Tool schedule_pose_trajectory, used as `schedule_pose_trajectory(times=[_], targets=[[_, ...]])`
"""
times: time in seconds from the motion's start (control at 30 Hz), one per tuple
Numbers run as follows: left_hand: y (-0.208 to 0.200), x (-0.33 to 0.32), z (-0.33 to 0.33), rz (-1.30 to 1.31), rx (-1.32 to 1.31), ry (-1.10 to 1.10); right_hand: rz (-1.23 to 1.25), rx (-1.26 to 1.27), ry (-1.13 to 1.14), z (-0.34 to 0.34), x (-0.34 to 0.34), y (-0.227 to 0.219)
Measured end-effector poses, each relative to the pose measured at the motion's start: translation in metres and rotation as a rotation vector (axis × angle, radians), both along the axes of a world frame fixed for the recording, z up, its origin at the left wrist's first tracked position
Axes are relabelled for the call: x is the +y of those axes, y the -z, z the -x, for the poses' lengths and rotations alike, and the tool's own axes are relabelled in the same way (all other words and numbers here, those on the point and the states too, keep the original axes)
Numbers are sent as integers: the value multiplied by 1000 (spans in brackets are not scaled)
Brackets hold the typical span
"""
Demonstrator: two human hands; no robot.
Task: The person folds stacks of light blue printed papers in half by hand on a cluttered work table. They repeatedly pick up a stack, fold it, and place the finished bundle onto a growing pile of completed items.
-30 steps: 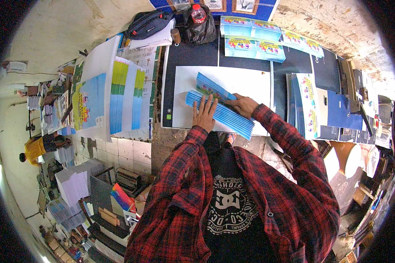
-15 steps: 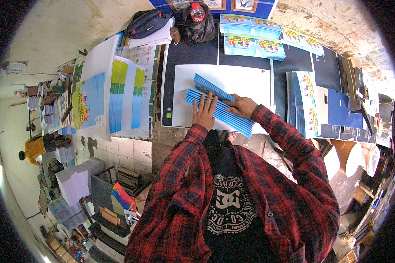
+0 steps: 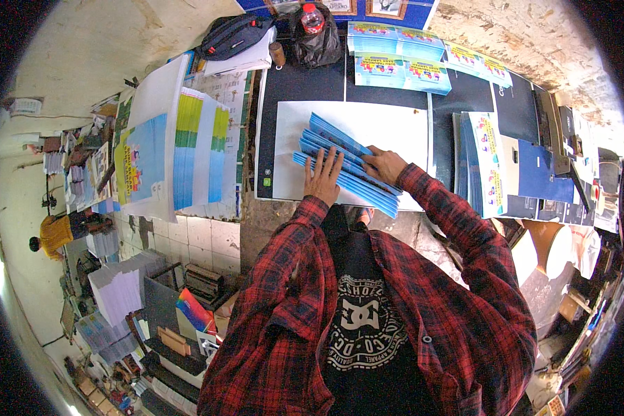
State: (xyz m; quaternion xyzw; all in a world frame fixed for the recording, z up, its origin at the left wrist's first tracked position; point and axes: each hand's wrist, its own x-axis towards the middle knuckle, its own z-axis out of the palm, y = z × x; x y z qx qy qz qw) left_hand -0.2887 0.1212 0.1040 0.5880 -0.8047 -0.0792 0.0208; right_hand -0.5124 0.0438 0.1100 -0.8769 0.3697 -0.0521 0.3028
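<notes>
A stack of thin blue booklets [image 3: 367, 188] lies slantwise on a white board [image 3: 381, 119], fanned into separate bundles with their edges toward me. My left hand [image 3: 322, 177] rests across the left part of the nearer booklets, its fingers stretched and apart. On the right side, my right hand [image 3: 385, 166] has its thumb and fingers closed around the ends of the farther booklets. The fingertips under the booklets are partly hidden.
Stacks of printed booklets [image 3: 402, 73] stand at the far edge of the dark table. More booklets [image 3: 489, 163] are at the right. Printed stacks [image 3: 187, 149] cover the left surface. A black bag with a red-capped bottle [image 3: 313, 24] sits at the back.
The booklets have fanned further, with another bundle now showing between the far and near ones. My right hand has shifted slightly; my left hand stays almost in place.
</notes>
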Motion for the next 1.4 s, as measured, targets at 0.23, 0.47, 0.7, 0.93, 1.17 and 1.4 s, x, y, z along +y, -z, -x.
schedule_pose_trajectory(times=[0.23, 0.47, 0.7, 0.93, 1.17, 1.4], targets=[[-1, -1, 1, -12, 23, 2, -17, 12, 37, 2, 0, 1], [2, 0, 1, -17, 25, -12, 37, 84, 23, -2, 6, -6], [0, 2, 4, -31, -24, 43, -118, 188, 359, -26, 18, 2], [52, -1, -59, -98, -7, 44, 54, 161, 656, 25, 22, -10], [102, -44, -164, 95, 210, -420, 96, -49, 852, 102, 73, -112], [112, -61, -186, -113, 327, -786, 218, -61, 729, 54, 66, -62]])
